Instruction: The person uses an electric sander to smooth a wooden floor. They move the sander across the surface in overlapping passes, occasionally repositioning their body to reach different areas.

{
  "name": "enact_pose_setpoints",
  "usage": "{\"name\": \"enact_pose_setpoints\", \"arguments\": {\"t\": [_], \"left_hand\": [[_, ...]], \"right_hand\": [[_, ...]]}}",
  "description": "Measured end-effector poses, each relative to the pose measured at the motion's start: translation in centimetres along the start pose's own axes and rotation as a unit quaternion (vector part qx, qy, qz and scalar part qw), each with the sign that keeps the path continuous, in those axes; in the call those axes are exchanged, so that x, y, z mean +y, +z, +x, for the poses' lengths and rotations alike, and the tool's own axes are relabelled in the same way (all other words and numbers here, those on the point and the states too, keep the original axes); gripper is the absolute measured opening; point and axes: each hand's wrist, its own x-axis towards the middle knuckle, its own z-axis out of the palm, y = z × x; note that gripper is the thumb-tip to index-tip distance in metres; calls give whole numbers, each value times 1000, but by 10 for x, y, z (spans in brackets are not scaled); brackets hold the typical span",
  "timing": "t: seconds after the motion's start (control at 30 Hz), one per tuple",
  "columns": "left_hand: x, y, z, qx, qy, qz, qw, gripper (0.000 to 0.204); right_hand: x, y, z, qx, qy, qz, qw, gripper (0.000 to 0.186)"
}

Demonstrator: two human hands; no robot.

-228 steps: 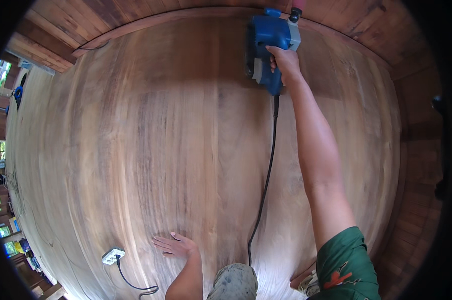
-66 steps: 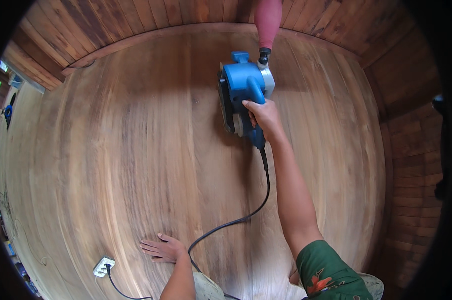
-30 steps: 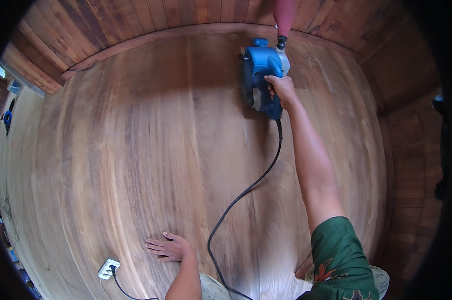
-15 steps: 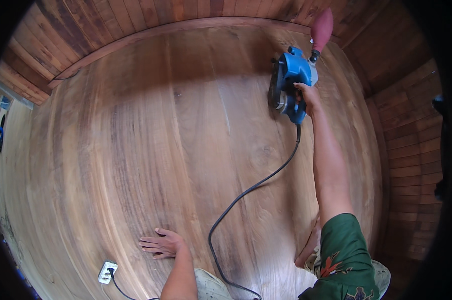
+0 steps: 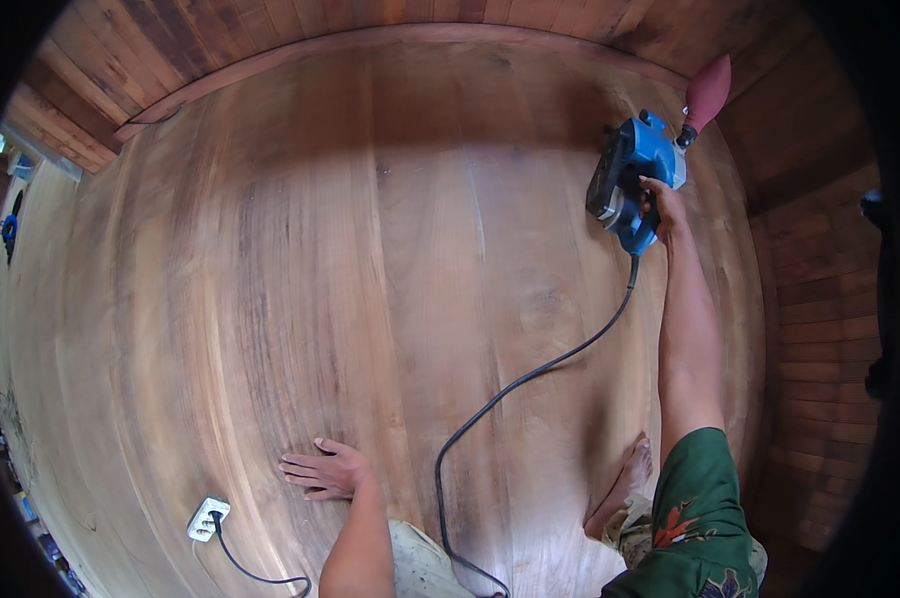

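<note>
The right hand point(image 5: 667, 206) is wrapped around the rear handle of a blue, boxy belt sander point(image 5: 653, 149) in the upper right of the frame, while the left hand point(image 5: 328, 472) lies flat with its fingers spread, holding nothing, on the broad, pale-brown wooden plank floor point(image 5: 300, 299) in the lower left of centre. From where I stand, the sander has just slid rightward, from the upper middle of the frame half a moment or so ago to a spot nearer the right-hand wall of reddish-brown boards point(image 5: 818, 264); I take that to mean the work has shifted onto the planks at that side. The left palm has hardly stirred. So the sander sits directly in the right hand's grip, and up and well to the right of the left hand. I can't tell whether its belt is running. A dusky-red, swollen dust bag point(image 5: 709, 95) sticks out from its far right corner, angled toward the upper right. A black rubbery power cord point(image 5: 510, 387) trails from its handle end, curving down to the bottom centre. Farther out, a bare foot point(image 5: 621, 490) shows beside a green patterned sleeve point(image 5: 704, 488) at the lower right, and a white, oblong socket strip point(image 5: 207, 520) with a dark plug lies at the lower left.
</note>
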Motion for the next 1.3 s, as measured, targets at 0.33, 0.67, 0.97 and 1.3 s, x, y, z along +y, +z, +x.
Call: {"name": "enact_pose_setpoints", "arguments": {"t": [0.33,0.67,0.97,1.3], "left_hand": [[-89,-20,42,4,15,-55,998,78],[-85,-23,43,8,18,-45,999,79],[-91,-21,48,-2,34,-54,998,81],[-87,-32,49,-43,39,-80,995,84]], "right_hand": [[-27,70,-145,-53,-62,3,997,23],[-9,201,-185,-120,-81,13,989,25],[-28,307,-243,-140,-97,-24,985,28],[-47,381,-274,-162,-99,-23,982,27]]}}
